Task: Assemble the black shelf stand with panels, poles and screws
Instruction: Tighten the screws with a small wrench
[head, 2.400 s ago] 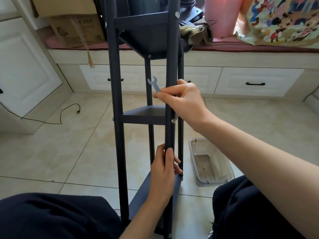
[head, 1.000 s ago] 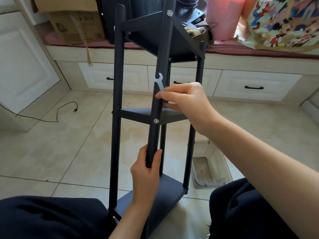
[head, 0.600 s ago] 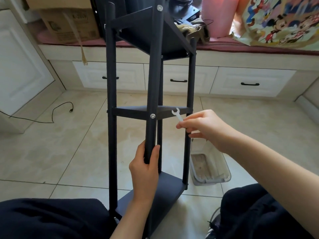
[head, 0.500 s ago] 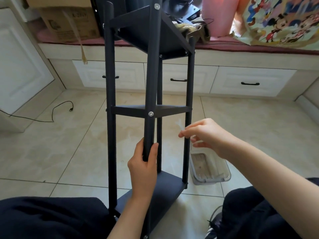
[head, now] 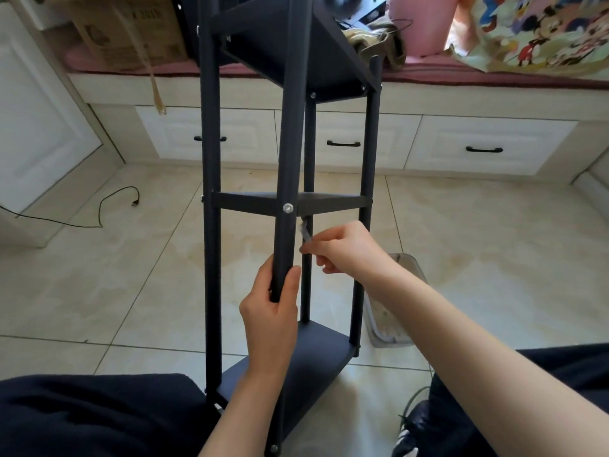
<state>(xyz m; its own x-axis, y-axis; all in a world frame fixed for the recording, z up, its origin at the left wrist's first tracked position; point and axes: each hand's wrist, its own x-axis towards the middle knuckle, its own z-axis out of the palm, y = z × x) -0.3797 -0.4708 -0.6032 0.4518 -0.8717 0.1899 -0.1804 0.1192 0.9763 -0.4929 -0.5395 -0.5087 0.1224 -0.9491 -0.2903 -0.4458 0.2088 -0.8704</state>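
Note:
The black shelf stand (head: 211, 159) is upright on the floor between my knees, with three panels joined by several poles. A silver screw head (head: 288, 208) shows on the near pole at the middle panel (head: 250, 203). My left hand (head: 272, 311) grips that near pole below the middle panel. My right hand (head: 342, 249) pinches a small flat silver wrench (head: 304, 231), its tip just under the middle panel beside the rear pole. The wrench is blurred and partly hidden behind the near pole.
A clear plastic tray (head: 392, 311) lies on the tiled floor right of the stand. A black cable (head: 108, 206) trails on the floor at left. White drawers (head: 487, 146) and a window seat with a cardboard box (head: 128, 31) stand behind.
My right hand dropped from the upper pole with the wrench, then came in to the underside of the middle panel. The stand turned slightly. My left hand kept its grip on the near pole.

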